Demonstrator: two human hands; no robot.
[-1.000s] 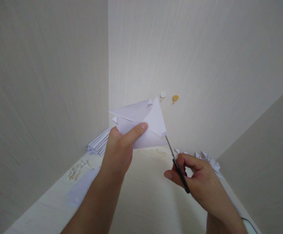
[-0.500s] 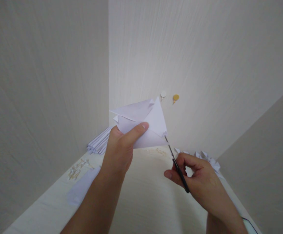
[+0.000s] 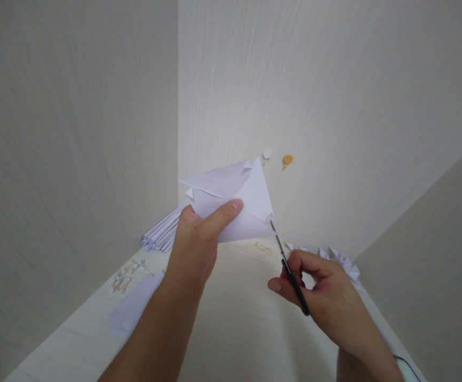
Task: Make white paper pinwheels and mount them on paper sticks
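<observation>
Head view puts you at a pale table (image 3: 234,329) with a faint wood grain, wedged into a corner where two cream walls with fine vertical ribbing meet. A third panel in a duller beige closes off the right side. Two small round pegs sit on the far wall, one white (image 3: 267,154) and one yellow (image 3: 287,159), close beside each other.

Your left hand (image 3: 195,244) is raised above the table and pinches a folded sheet of white paper (image 3: 234,199), thumb across the front face and fingers hidden behind. The paper is thin and crisp, creased into overlapping triangles, with one point aimed upward near the pegs and a small flap at its lower right corner.

Your right hand (image 3: 322,289) is curled around a pair of scissors (image 3: 289,268) with black handles and slim metal blades. The blades slant up and left, and their tip meets the lower right corner of the paper; whether the blades are parted there is too fine to tell.

On the table against the left wall lies a fanned stack of white paper strips (image 3: 161,233). Nearer to you is a flat pale sheet (image 3: 135,305), with a scatter of small light bits (image 3: 125,276) beside it. Behind your right hand rests a cluster of spiky white folded pieces (image 3: 340,260). A thin dark cord (image 3: 408,363) runs along the lower right edge.
</observation>
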